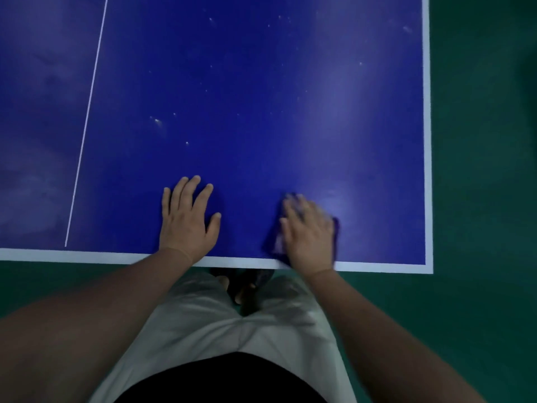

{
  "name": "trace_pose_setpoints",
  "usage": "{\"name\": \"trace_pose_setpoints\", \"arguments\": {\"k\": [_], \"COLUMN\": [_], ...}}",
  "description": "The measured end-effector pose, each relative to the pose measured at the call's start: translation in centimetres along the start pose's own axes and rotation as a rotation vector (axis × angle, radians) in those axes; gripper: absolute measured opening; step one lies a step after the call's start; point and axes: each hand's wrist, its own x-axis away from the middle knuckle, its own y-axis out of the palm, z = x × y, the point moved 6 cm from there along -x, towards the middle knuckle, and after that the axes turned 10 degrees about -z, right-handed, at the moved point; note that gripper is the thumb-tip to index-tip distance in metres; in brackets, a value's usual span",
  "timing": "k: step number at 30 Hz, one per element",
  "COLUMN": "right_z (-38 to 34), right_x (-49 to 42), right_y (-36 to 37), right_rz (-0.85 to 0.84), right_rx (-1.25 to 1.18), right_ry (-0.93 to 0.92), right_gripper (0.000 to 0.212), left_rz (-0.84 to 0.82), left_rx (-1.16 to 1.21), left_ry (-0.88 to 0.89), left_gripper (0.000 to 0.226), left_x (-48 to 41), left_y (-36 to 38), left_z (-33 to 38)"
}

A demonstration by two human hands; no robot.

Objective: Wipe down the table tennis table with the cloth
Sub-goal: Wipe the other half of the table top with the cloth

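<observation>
Here, cloth (274,241) flat under R grip (308,234) on tbl (261,112).

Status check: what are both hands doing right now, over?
Left hand flat on table. Right hand pressing cloth near front edge. White specks ahead, nothing blocking.

green floor (479,170), light shorts (232,330), dark sandals (255,279)

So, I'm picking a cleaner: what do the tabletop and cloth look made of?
The tabletop: seemingly hard painted or laminated board, semi-matte blue, given soft glare and crisp white lines. The cloth: soft dark-blue fabric, rumpled under the right hand; blur hides its weave.
</observation>
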Motion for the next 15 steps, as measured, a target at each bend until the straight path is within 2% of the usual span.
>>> {"name": "trace_pose_setpoints", "arguments": {"k": [2,4,6,7,8,11,13,15], "right_z": [7.6,13.3,14.0,12.8,10.8,5.2,5.6,9.2], "right_x": [-0.3,-0.3,-0.8,-1.1,-1.2,-0.2,0.6,0.5], "right_y": [-1.5,-2.8,-2.7,-2.6,-2.2,-0.8,-0.7,-1.4], "right_rz": [0.043,0.062,0.106,0.118,0.132,0.135,0.104,0.082], "right_rx": [-0.018,-0.099,-0.19,-0.203,-0.188,-0.098,-0.06,-0.027], "right_ry": [0.181,0.446,0.672,0.712,0.674,0.329,0.163,0.088], "right_gripper": [0.045,0.047,0.048,0.048,0.047,0.045,0.046,0.046], "left_rz": [-0.013,-0.005,0.022,0.017,0.001,-0.037,-0.05,-0.049], "left_rx": [0.001,0.005,0.012,0.019,0.028,0.069,0.103,0.137], "left_ry": [-0.005,-0.027,-0.026,-0.001,0.029,0.108,0.116,0.089], "left_gripper": [0.067,0.061,0.06,0.06,0.061,0.06,0.058,0.058], "left_x": [0.1,0.1,0.2,0.2,0.1,-0.4,-1.1,-1.5], "left_y": [-0.1,0.0,0.1,0.4,0.8,2.6,3.7,4.8], "left_z": [0.1,0.8,2.5,4.0,5.6,11.3,14.5,17.2]}}
